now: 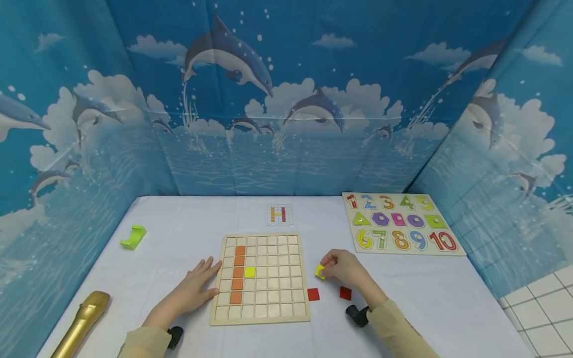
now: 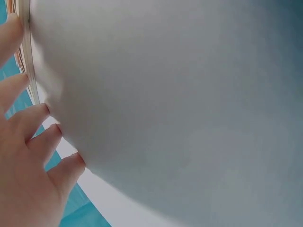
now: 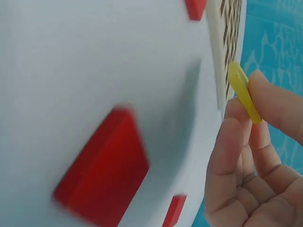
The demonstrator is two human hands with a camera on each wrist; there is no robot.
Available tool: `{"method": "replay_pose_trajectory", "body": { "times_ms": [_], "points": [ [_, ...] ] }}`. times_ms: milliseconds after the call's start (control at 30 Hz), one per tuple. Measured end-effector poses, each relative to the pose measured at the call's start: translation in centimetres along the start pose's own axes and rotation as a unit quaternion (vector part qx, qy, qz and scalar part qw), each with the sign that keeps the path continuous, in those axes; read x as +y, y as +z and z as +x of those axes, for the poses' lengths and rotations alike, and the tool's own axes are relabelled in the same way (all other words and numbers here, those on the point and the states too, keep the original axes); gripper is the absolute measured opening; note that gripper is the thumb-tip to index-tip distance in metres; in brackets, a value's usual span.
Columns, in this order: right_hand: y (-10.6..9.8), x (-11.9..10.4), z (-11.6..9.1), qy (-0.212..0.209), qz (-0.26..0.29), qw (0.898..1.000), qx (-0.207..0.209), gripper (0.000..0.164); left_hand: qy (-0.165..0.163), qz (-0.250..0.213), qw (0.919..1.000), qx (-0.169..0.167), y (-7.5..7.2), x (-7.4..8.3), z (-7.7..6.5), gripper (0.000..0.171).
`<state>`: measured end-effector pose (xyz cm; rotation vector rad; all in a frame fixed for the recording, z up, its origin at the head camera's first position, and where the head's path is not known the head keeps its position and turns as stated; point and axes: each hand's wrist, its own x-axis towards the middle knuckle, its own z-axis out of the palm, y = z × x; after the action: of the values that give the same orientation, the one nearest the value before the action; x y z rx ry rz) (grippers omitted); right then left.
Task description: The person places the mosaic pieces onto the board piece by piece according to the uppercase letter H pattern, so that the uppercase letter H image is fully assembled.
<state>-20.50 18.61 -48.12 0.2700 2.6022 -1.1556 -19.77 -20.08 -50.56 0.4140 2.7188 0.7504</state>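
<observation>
My right hand [image 1: 343, 268] pinches a yellow square tile [image 1: 320, 271] above the cloth, right of the wooden grid board [image 1: 273, 321]. In the right wrist view, thumb and fingertips hold this yellow tile [image 3: 244, 92] by its faces. Spread fingers of my left hand [image 1: 193, 288] touch the board's left edge; the left wrist view shows its fingertips on the cloth and along the board's side [image 2: 24, 47]. Several orange tiles [image 1: 238, 272] form a column on the board, with one yellow tile [image 1: 249, 272] just right of it. Red tiles [image 1: 314, 294] [image 3: 106, 172] lie below my right hand.
Beyond the board lies a small pattern card [image 1: 288, 222] printed with a coloured figure. A number-and-shape puzzle board [image 1: 364, 195] is at the back right. On the left are a green plastic holder [image 1: 134, 237] and a gold microphone [image 1: 82, 320]. Dolphin-print curtains [image 1: 309, 164] enclose the table.
</observation>
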Motion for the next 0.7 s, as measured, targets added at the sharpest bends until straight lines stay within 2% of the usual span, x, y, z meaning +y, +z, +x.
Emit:
{"method": "replay_pose_trajectory", "body": {
  "times_ms": [167,400,700],
  "points": [
    [0.9,-1.3,0.1,-0.020,0.028,0.999,0.001,0.017,-0.002,-0.001,1.0000,0.000,0.0,0.1,0.0,0.072],
    [2.3,-3.3,0.6,-0.034,0.028,0.999,0.004,0.018,-0.001,0.001,1.0000,0.000,0.1,0.0,0.0,0.072],
    [4.3,-6.4,1.0,-0.080,0.047,0.995,-0.029,0.016,-0.003,0.000,1.0000,0.000,0.1,0.1,-0.1,0.072]
  ]
}}
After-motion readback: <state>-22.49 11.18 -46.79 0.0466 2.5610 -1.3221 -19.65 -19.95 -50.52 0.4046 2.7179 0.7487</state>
